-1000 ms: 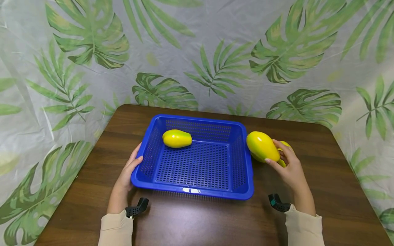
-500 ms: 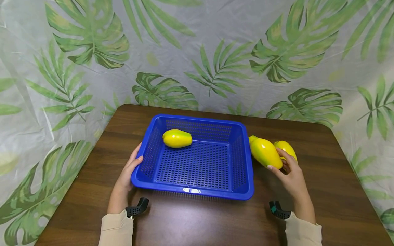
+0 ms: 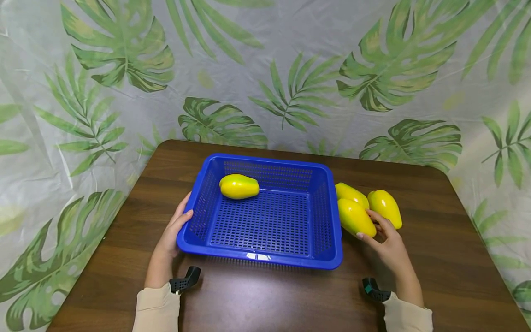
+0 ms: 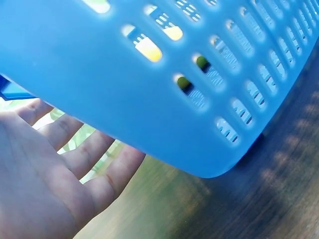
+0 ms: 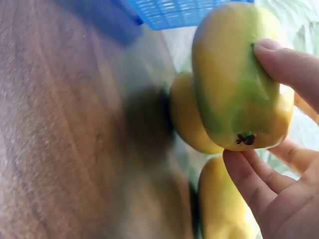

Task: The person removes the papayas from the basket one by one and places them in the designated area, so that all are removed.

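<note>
Beige sleeves (image 3: 157, 308), black wrist pieces (image 3: 376, 291) (one green-marked)

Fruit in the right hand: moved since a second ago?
Yes. In the head view, the held fruit has shifted toward the person along the right side of the still basket.

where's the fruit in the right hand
In the head view, the fruit is right of the basket, between it and the right hand, with another fruit behind.

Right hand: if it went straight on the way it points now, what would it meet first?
Past the held yellow fruit, the right hand would probably meet the second fruit just behind it; the blue basket is also close on the left, and depth is hard to judge.
</note>
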A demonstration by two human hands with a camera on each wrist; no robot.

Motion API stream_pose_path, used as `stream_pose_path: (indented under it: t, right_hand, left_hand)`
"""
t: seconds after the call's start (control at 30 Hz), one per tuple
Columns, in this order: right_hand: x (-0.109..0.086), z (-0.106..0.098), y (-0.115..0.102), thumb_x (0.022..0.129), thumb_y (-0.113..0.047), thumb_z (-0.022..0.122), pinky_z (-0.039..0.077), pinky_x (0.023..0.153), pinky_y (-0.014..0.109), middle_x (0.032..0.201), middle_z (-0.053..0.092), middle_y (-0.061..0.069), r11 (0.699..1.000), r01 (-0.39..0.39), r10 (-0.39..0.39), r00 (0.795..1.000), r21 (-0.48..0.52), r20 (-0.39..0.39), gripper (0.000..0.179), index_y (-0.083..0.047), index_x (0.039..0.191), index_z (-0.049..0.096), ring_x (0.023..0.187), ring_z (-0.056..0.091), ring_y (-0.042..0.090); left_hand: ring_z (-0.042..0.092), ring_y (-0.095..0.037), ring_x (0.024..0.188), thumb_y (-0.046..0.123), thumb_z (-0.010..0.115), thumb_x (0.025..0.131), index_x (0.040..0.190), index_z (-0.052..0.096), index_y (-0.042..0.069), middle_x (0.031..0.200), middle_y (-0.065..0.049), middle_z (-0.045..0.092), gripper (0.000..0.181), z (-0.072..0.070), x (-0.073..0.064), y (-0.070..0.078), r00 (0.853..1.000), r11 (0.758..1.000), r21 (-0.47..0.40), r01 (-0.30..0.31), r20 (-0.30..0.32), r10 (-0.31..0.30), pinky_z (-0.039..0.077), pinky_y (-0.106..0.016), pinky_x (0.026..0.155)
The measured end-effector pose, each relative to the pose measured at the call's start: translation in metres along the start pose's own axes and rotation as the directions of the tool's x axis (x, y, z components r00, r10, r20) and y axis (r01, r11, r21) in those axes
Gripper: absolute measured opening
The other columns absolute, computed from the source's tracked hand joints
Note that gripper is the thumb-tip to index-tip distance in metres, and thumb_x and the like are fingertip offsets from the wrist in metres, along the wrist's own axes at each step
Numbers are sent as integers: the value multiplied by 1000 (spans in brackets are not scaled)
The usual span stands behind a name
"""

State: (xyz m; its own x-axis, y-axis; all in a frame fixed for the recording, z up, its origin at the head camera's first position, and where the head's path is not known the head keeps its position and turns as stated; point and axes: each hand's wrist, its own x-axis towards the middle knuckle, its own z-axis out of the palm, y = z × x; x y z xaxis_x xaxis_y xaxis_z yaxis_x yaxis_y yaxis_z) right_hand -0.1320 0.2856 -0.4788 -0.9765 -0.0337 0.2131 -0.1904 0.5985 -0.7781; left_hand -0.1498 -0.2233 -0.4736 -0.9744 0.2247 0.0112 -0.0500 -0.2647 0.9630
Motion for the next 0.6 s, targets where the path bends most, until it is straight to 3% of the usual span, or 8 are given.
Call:
stream_pose_path:
  t: [0.3,0.6]
  right_hand:
    - [-4,3,10,83,-20,66,32,84,23,129,40,13,998,-54,56,994,-20,99,60,-14,136,39,105,38,12]
    - [-4,7,21,83,-18,66,31,81,12,127,40,12,999,-38,37,990,5,135,60,-13,136,39,104,38,8]
  left_hand:
    - [32,-29,115,16,28,97,145,8,17,140,-16,17,52,1,-1,1,1000,1000,15,-3,2,3,36,-34,86]
    - [30,-30,117,15,28,97,145,7,17,141,-16,16,52,1,-1,1,1000,1000,5,-1,6,1,36,-34,88]
